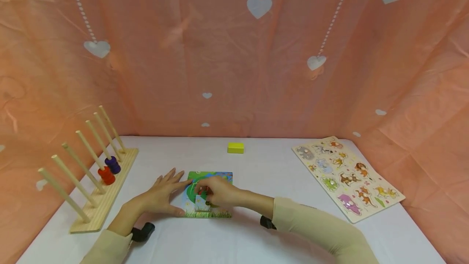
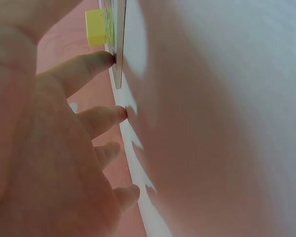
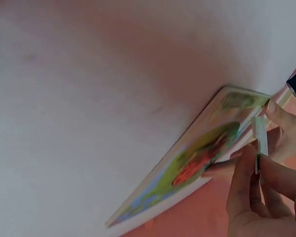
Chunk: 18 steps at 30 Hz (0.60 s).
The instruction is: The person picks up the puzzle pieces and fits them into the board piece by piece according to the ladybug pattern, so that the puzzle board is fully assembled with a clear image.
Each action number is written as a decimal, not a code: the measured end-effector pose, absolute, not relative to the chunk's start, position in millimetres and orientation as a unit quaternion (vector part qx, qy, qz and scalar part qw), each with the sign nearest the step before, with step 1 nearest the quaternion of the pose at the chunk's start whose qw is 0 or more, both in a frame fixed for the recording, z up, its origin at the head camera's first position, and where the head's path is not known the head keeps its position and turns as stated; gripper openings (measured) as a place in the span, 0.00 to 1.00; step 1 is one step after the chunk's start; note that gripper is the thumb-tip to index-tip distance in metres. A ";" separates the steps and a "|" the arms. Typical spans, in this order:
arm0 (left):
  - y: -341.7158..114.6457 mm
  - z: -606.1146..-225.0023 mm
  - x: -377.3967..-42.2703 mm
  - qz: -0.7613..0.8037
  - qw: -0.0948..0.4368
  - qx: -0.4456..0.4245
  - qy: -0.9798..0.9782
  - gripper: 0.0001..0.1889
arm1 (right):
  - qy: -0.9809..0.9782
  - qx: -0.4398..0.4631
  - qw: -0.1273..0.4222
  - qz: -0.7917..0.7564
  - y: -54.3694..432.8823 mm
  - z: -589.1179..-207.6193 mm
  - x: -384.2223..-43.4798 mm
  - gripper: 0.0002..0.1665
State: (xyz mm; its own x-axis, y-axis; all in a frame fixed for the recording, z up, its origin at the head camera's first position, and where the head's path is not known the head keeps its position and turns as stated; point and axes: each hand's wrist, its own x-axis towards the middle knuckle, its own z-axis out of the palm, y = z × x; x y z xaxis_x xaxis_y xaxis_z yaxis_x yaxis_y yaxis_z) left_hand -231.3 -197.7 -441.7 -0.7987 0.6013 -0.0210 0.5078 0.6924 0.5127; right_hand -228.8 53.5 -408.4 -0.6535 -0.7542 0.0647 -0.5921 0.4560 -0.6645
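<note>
A square picture puzzle board (image 1: 194, 214) with a green, blue and red picture lies on the white table. My right hand (image 1: 220, 192) is over the board and pinches a thin puzzle piece (image 3: 261, 140) between thumb and fingers. In the right wrist view the piece is held on edge, above the board's surface. My left hand (image 1: 163, 194) is spread out at the board's left side. Its index fingertip (image 2: 108, 58) meets the board's edge, and its thumb reaches the lower left corner. The other left fingers extend away from the board.
Behind the board sits a yellow block (image 1: 235, 148). On the left stands a wooden peg rack (image 1: 97, 211) with red rings (image 1: 106, 175) and purple rings (image 1: 112, 165). An animal peg puzzle (image 1: 351, 178) lies at the right. A pink curtain (image 1: 234, 52) surrounds the table.
</note>
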 end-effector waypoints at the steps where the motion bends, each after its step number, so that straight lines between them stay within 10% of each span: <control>1: -197.3 -441.3 -230.9 0.252 0.095 0.303 0.914 0.51 | 0.848 -0.394 0.116 -0.334 50.1 -409.3 -228.7 0.19; 18: -197.6 -440.9 -230.8 0.260 0.105 0.301 0.912 0.52 | 0.880 -0.343 0.063 -0.321 29.2 -424.3 -222.9 0.14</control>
State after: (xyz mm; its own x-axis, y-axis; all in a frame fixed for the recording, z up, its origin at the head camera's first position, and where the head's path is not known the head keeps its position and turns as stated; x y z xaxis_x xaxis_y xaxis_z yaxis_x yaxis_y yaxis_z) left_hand -230.8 -197.6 -440.9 -0.7969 0.6032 -0.0346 0.4945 0.6840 0.5363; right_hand -222.9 29.2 -424.3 -0.7561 -0.6452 0.1095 -0.5641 0.5579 -0.6087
